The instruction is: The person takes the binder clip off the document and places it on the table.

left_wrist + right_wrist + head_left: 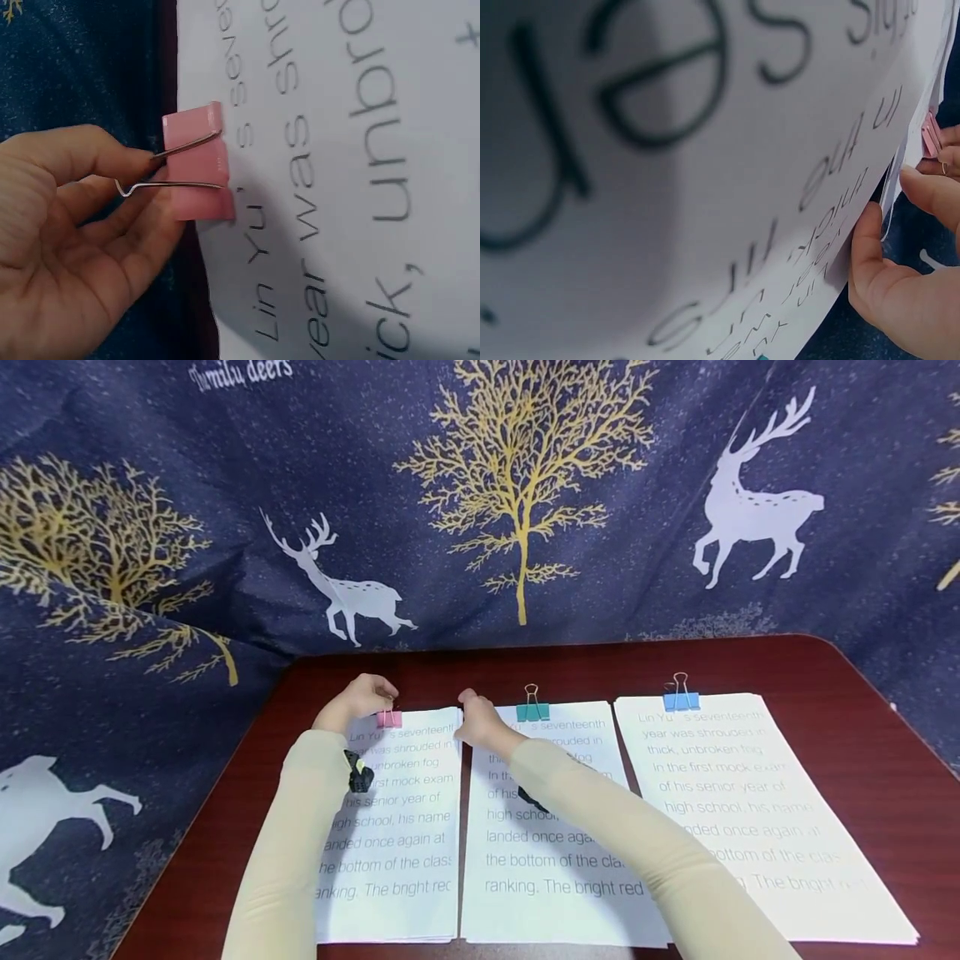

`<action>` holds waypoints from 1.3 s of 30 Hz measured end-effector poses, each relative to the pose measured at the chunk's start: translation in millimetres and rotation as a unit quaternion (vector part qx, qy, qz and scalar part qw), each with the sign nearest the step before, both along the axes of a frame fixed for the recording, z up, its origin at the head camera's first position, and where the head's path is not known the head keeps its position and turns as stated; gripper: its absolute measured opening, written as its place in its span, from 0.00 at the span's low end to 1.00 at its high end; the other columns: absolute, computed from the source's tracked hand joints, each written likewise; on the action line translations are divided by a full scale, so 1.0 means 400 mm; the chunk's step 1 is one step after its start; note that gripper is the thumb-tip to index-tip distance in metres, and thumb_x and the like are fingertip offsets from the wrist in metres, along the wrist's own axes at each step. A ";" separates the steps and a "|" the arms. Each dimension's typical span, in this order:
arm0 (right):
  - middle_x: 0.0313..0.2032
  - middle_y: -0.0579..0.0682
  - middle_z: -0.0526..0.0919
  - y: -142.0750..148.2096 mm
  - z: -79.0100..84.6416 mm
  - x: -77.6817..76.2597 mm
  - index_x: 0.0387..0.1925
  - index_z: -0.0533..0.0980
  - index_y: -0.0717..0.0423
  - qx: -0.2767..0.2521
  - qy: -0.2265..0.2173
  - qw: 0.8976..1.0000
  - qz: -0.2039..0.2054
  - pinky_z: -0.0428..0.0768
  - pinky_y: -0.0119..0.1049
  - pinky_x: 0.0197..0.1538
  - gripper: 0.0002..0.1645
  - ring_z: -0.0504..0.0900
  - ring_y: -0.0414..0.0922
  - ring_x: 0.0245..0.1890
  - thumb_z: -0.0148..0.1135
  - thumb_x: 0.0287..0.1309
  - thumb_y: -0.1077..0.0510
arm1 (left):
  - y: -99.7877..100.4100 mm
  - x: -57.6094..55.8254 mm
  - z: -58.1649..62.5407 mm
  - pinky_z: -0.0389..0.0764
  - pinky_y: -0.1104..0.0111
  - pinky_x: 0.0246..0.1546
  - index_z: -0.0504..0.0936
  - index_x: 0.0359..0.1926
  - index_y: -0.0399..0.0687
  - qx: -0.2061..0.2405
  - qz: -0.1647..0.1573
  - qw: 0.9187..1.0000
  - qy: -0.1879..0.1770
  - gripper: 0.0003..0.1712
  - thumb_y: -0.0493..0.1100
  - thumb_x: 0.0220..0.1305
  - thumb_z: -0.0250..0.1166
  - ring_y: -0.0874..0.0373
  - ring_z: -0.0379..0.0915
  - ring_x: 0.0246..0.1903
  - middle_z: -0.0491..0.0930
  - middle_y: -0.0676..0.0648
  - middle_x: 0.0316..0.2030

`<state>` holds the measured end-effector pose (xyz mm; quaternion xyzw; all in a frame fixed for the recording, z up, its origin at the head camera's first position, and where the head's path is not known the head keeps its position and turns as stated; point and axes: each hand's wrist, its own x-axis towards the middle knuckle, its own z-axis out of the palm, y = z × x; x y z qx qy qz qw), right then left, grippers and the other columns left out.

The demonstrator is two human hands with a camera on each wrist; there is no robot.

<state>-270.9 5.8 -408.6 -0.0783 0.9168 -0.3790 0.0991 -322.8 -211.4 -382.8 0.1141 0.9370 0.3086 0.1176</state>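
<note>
At the top edge of the left paper stack (405, 852), my left hand (362, 697) pinches the wire handles of a pink binder clip (196, 161). The clip's jaws sit over the sheets' edge. My right hand (483, 722) is at that stack's upper right corner, thumb and bent fingers (867, 232) on either side of the paper edges. It overlaps the upper left corner of the middle paper stack (540, 910) in the head view. A teal binder clip (532, 712) is on the middle stack's top edge, its handle standing up.
To the right lies another printed paper stack (750, 760) with a blue binder clip (681, 702) at its top. All the stacks lie side by side on a dark red table (577, 664). Behind it hangs a blue cloth (615, 602) with deer and trees.
</note>
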 end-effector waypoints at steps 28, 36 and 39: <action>0.42 0.60 0.82 0.008 -0.017 -0.017 0.49 0.75 0.67 -0.138 -0.092 0.981 -0.098 0.82 0.38 0.46 0.23 0.84 0.50 0.41 0.69 0.52 0.63 | -0.085 0.017 -0.018 0.74 0.58 0.58 0.76 0.51 0.29 0.130 0.049 0.986 -0.089 0.21 0.45 0.69 0.57 0.44 0.72 0.57 0.76 0.35 0.55; 0.33 0.55 0.83 0.014 -0.135 -0.109 0.38 0.79 0.65 -0.250 -0.102 0.957 -0.109 0.84 0.34 0.34 0.18 0.83 0.45 0.26 0.74 0.41 0.68 | -0.094 0.011 -0.005 0.64 0.52 0.65 0.75 0.48 0.29 0.158 0.004 0.982 -0.105 0.18 0.43 0.70 0.55 0.40 0.68 0.59 0.75 0.35 0.53; 0.33 0.57 0.82 0.013 -0.159 -0.130 0.38 0.79 0.66 -0.275 -0.128 0.947 -0.105 0.85 0.37 0.35 0.18 0.85 0.48 0.29 0.73 0.41 0.70 | -0.097 0.007 -0.006 0.67 0.53 0.63 0.75 0.47 0.30 0.166 -0.005 0.978 -0.124 0.17 0.42 0.70 0.55 0.42 0.70 0.57 0.74 0.35 0.54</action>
